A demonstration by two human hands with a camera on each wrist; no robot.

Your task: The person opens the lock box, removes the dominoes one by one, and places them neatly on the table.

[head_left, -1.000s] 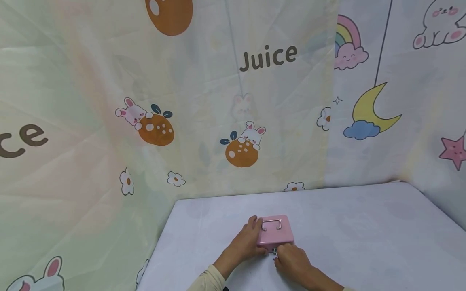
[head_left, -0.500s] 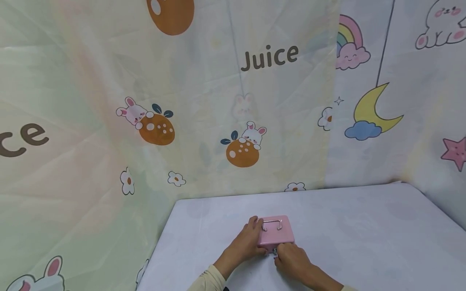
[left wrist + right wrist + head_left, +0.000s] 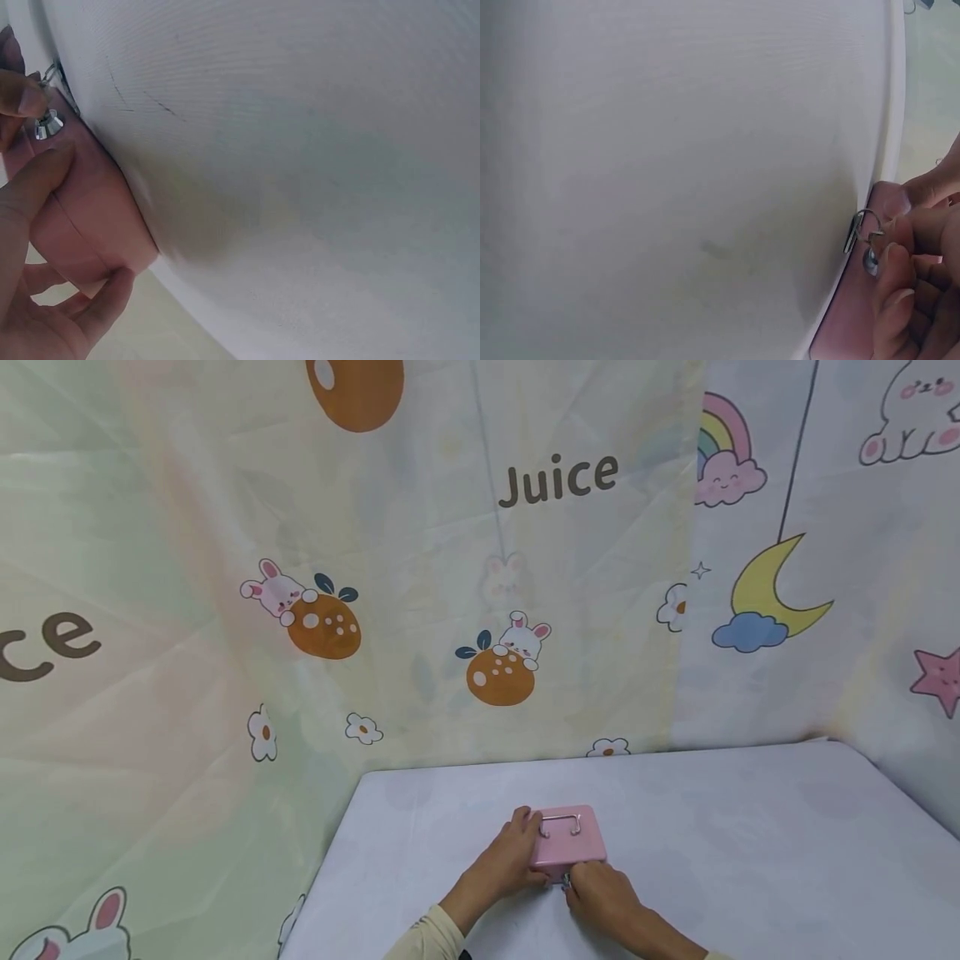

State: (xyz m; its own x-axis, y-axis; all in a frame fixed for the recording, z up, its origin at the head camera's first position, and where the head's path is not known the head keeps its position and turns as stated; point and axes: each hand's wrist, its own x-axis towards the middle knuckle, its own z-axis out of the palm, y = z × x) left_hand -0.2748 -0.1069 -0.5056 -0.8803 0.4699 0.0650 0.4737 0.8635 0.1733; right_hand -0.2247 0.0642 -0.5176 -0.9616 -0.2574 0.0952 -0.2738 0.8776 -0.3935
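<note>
A pink metal cash box (image 3: 570, 845) with a thin silver handle (image 3: 561, 817) on its lid stands on the table, lid down. My left hand (image 3: 512, 855) grips its left side, fingers along the side and thumb on the front beside the round silver lock (image 3: 49, 125). At that lock, my right hand (image 3: 602, 893) pinches a small key (image 3: 875, 237) between thumb and curled forefinger. A wire ring (image 3: 868, 211) joins it to a second key (image 3: 850, 234), which hangs against the front of the box. The fingers hide most of the pinched key.
The white-covered table (image 3: 750, 835) extends around the box, its far edge meeting a printed cloth backdrop (image 3: 420, 527). More printed cloth hangs at the left and right sides.
The head view has shifted very slightly. Both hands and the cash box keep the same places, and the right hand stays at the lock.
</note>
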